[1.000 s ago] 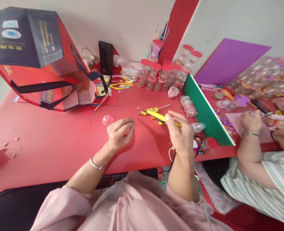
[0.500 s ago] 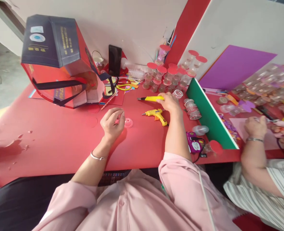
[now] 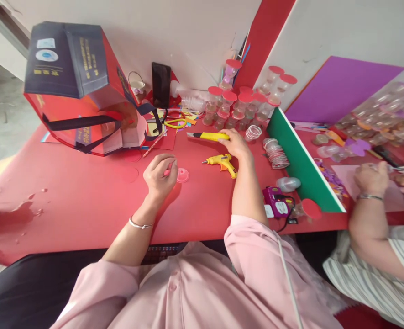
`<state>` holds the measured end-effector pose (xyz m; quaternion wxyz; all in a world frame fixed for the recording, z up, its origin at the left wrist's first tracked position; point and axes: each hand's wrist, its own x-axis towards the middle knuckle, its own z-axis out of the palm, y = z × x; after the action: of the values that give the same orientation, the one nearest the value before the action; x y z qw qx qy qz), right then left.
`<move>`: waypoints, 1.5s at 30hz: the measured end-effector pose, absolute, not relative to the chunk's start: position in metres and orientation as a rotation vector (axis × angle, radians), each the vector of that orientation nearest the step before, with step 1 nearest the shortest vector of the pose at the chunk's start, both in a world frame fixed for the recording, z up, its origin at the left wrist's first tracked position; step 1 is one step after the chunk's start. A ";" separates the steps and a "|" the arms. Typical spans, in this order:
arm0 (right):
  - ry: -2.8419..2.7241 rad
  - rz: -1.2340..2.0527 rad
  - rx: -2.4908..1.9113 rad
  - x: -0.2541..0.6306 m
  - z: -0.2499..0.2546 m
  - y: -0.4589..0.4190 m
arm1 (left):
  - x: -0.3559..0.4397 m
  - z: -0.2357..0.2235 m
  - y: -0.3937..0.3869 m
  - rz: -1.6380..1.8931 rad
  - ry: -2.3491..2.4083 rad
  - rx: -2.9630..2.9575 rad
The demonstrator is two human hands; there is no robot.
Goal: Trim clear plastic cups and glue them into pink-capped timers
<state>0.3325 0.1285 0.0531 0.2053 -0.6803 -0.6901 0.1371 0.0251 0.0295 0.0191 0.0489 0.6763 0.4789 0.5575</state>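
Left of the yellow glue gun (image 3: pixel 224 163), a navy-and-red bag (image 3: pixel 68 61) bears gold writing, too small for me to read; beyond the gun stand red-capped containers (image 3: pixel 238 109), contents unclear; the right hand (image 3: pixel 237 144), fingers clamped on a yellow cutter (image 3: pixel 209 136), has shifted from over the gun to just beyond it; the left hand (image 3: pixel 160 178), left of the gun, has curled fingers, grip unclear.

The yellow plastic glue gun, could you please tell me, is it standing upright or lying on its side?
On its side: the yellow plastic glue gun lies flat, nozzle and handle both along the red tabletop.
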 end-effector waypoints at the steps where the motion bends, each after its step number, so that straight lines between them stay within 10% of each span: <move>1: -1.927 0.397 -1.904 0.330 0.049 0.132 | 0.025 0.020 0.030 1.689 1.466 2.056; 15: -1.881 0.373 -1.476 0.293 0.081 0.034 | 0.012 0.037 0.046 1.357 1.023 0.781; 31: -1.912 0.484 -1.419 0.250 0.034 -0.065 | 0.020 0.054 0.018 1.151 0.983 1.165; 45: -2.038 -0.203 -1.606 0.245 0.035 -0.074 | 0.026 0.049 0.017 1.209 1.194 1.635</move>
<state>0.2453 -0.0738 0.0353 0.2662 -0.5947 -0.7548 -0.0753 0.0256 0.0172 0.0487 0.3817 0.6409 0.4678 0.4740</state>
